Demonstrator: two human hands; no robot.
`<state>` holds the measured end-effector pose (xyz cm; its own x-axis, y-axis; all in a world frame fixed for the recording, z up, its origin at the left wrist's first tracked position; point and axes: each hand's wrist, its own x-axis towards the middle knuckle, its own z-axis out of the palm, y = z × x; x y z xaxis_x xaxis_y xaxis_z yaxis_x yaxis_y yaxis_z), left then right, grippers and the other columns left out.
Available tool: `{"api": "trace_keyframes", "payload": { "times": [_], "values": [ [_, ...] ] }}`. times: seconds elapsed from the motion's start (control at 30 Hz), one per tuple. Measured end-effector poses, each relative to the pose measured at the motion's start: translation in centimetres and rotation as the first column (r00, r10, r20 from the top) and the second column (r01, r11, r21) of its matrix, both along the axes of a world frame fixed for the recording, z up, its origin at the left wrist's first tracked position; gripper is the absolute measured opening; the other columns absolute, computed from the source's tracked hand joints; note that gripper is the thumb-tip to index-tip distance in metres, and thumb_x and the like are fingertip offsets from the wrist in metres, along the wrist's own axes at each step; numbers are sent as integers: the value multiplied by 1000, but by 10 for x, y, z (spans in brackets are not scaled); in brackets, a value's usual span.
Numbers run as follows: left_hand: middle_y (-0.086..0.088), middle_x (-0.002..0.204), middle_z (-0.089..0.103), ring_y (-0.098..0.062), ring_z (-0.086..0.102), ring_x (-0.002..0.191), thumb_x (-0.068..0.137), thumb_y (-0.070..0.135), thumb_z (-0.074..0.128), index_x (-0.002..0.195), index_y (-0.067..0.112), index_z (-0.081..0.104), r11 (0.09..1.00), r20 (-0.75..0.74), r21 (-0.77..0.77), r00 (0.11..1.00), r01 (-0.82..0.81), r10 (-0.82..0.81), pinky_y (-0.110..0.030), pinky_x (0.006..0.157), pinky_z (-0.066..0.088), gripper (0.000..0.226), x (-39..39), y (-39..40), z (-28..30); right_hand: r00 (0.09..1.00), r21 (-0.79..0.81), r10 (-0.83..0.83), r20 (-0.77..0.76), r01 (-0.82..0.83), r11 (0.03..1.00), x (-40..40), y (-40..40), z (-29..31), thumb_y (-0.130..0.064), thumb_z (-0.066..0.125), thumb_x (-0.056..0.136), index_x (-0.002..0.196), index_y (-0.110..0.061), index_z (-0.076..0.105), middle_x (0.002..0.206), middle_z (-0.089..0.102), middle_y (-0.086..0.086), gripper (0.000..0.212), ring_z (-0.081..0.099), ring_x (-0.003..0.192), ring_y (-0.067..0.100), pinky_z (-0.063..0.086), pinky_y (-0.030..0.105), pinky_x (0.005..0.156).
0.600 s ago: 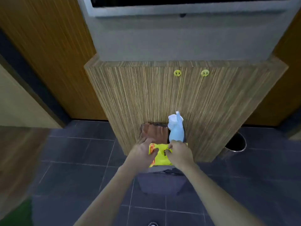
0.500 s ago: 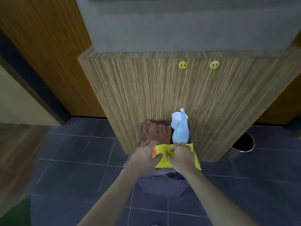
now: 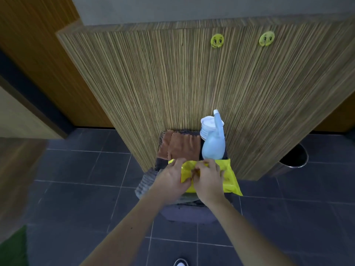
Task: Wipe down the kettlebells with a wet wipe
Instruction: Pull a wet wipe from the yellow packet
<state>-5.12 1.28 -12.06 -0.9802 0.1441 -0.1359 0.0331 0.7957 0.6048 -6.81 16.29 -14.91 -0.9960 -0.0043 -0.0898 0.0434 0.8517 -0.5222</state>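
We see a tall striped wood-grain panel (image 3: 192,89) rising from a dark grey tiled floor (image 3: 80,181); two yellow smiley-face hooks (image 3: 217,40) sit high on it, side by side; a round metal bin (image 3: 293,160) stands on the floor at the panel's right foot. Against the base of the panel stands a dark basket (image 3: 159,160); in it we make out folded brown cloths (image 3: 180,146) at the left and a pale blue spray bottle (image 3: 213,144) upright at the right, with a white stack of something just behind the bottle. Across the basket's near edge lies the yellow wet wipe pack (image 3: 228,175). Our left hand (image 3: 172,177) grips the pack's left end, fingers curled over it; our right hand (image 3: 208,179) rests on the middle of the pack, fingertips pinched together at its top face. No kettlebells show in this view. A white shoe tip (image 3: 180,263) peeks in at the bottom edge.
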Motion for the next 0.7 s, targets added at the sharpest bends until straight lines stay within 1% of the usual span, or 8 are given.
{"api": "trace_keyframes", "payload": {
  "times": [0.07,0.17,0.3,0.4,0.47,0.53,0.63,0.7],
  "values": [
    [-6,134,61,-29,60,122,92,38,65,146,18,48,1000,27,-12,1000,12,-12,-45,94,52,60,-1,3,1,999,-116,-13,-39,8,993,-3,7,0,-20,65,95,95,-15,68,118,54,7,5,57,113,37,43,61,103],
    [-6,143,57,-29,60,124,97,34,67,152,17,44,998,18,-57,1000,19,-18,-37,94,47,62,-1,6,-3,997,-269,-19,-74,-2,963,-6,15,5,-16,68,97,87,-8,65,103,53,8,13,61,91,30,52,48,87],
    [-1,146,52,-27,58,119,100,34,66,148,15,47,996,-21,-82,999,43,-45,-23,78,28,55,1,5,-12,994,-345,-90,-59,65,936,-8,31,15,-16,60,102,84,-7,57,90,59,10,20,54,78,25,40,38,65],
    [2,147,49,-25,55,123,101,37,65,146,16,47,995,-29,-82,998,57,-59,-28,84,36,52,2,5,-17,975,-434,-220,19,206,877,-11,48,18,-17,55,103,93,-3,60,84,64,7,18,57,80,26,41,40,65],
    [1,148,47,-25,50,131,102,38,64,146,16,49,995,-47,-80,997,60,-64,-35,97,44,52,0,6,-20,948,-503,-305,91,308,807,-15,58,16,-20,55,104,97,-6,62,86,62,-1,17,56,84,21,40,31,63],
    [0,147,47,-26,47,133,102,39,64,145,14,53,992,-92,-107,993,70,-79,-42,105,45,51,-4,11,-20,931,-557,-333,151,359,749,-18,65,12,-22,56,104,96,-8,63,88,62,-1,18,56,84,19,39,28,62],
    [-2,140,51,-28,49,128,101,39,63,139,13,60,988,-149,-120,983,92,-109,-46,105,46,46,-12,24,-20,922,-617,-314,225,384,687,-21,72,4,-22,57,105,93,-9,64,89,62,3,19,54,79,16,41,31,65],
    [-3,135,55,-30,51,121,99,41,58,134,13,64,986,-167,-125,978,107,-127,-48,102,48,45,-17,33,-20,913,-660,-309,267,407,632,-23,76,-2,-23,58,105,90,-14,64,86,60,2,18,54,80,17,45,36,74]
  ]
}}
